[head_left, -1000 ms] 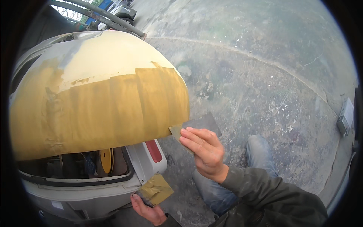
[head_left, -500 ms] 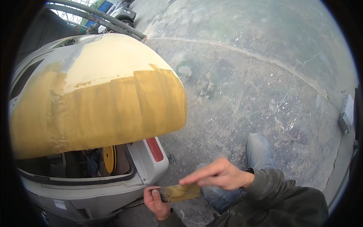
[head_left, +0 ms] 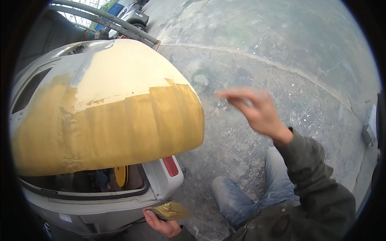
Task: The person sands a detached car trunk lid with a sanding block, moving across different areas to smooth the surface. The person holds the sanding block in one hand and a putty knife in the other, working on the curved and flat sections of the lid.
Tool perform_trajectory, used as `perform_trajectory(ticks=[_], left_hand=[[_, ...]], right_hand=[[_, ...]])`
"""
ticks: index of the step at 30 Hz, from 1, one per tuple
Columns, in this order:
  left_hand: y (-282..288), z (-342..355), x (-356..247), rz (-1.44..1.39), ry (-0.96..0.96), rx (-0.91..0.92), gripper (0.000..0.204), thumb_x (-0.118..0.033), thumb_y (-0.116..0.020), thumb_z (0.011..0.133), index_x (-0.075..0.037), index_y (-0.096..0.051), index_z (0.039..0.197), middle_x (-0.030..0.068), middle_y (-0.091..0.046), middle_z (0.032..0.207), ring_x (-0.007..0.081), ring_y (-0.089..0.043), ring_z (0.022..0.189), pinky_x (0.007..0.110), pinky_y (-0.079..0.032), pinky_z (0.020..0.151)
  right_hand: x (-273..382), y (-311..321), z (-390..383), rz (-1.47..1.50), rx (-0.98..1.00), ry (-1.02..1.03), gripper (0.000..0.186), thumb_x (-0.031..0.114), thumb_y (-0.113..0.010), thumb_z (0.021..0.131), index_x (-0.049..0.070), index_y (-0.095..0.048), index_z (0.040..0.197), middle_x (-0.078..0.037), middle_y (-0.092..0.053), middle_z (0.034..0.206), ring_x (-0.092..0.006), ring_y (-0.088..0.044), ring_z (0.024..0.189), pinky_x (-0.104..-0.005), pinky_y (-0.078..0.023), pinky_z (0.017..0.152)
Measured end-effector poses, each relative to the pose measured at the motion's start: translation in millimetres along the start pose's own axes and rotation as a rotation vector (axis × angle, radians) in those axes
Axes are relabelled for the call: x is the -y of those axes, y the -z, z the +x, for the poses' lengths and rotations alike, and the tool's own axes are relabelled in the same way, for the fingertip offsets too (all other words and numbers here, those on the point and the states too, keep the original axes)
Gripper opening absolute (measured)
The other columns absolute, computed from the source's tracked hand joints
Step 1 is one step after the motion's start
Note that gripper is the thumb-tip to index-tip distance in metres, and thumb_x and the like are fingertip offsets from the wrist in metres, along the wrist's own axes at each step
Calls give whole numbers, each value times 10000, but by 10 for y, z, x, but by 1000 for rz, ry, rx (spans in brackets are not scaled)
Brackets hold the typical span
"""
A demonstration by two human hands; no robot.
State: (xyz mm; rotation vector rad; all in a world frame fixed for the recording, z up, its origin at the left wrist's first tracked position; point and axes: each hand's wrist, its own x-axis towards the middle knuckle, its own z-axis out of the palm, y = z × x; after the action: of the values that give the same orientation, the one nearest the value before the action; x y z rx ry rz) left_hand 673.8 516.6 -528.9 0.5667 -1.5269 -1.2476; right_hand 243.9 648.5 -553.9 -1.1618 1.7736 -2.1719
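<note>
A person stands on a big grey concrete floor [head_left: 281, 52]. The floor is rough and spotty, with pale marks and a long curved line running across it. It looks like an outdoor yard or an open workshop — daylight comes in at the top, and part of a parked car [head_left: 134, 18] shows there behind some grey pipes [head_left: 108, 20].

On the left is the back end of a small car [head_left: 100, 209]. Its boot lid [head_left: 108, 120] is lifted up. The lid is covered in yellow and cream filler, dull and patchy, with darker mustard colour on the lower part. Under the lid the boot is dark, and a round yellow disc [head_left: 120, 175] sits inside. A red tail light [head_left: 171, 166] shows on the white corner of the car.

The left hand [head_left: 161, 223] is low down, just beside the car's bumper. Its fingers are curled around a folded piece of yellow-brown sandpaper [head_left: 171, 210] — it is held flat in the hand.

The right hand [head_left: 257, 112] is up in the air over the floor, well apart from the car. It is blurry. Its fingers are stretched out and close together, and it holds nothing.

The person wears a dark green jacket [head_left: 317, 188] and dusty blue jeans [head_left: 257, 197].
</note>
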Motion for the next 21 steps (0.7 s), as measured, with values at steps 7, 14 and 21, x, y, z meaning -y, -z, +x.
perform_trajectory(ticks=[7, 14, 21], left_hand=[[135, 19, -38, 25, 0, -34, 373, -295, -546, 1137, 6, -561, 1357, 100, -617, 1310, 217, -618, 1197, 401, -510, 1036], [206, 2, 137, -34, 52, -90, 379, -288, -539, 1142, 0, -565, 1387, 96, -627, 1322, 220, -621, 1209, 411, -512, 1052], [396, 47, 301, -149, 55, 4, 394, -285, -543, 1140, -16, -573, 1426, 96, -619, 1376, 227, -607, 1263, 425, -509, 1082]], right_hand=[[-237, -379, 1039, 221, 154, 54, 269, 50, -652, 1021, 43, -789, 1253, -142, -815, 1149, -208, -760, 1037, -343, -584, 959], [-31, -355, 634, 244, 201, 42, 289, 21, -668, 1017, 73, -787, 1275, -105, -806, 1197, -184, -748, 1106, -331, -587, 988], [93, -442, 135, 161, 87, 96, 339, 5, -702, 981, 113, -776, 1294, -81, -780, 1271, -234, -731, 1177, -355, -606, 987]])
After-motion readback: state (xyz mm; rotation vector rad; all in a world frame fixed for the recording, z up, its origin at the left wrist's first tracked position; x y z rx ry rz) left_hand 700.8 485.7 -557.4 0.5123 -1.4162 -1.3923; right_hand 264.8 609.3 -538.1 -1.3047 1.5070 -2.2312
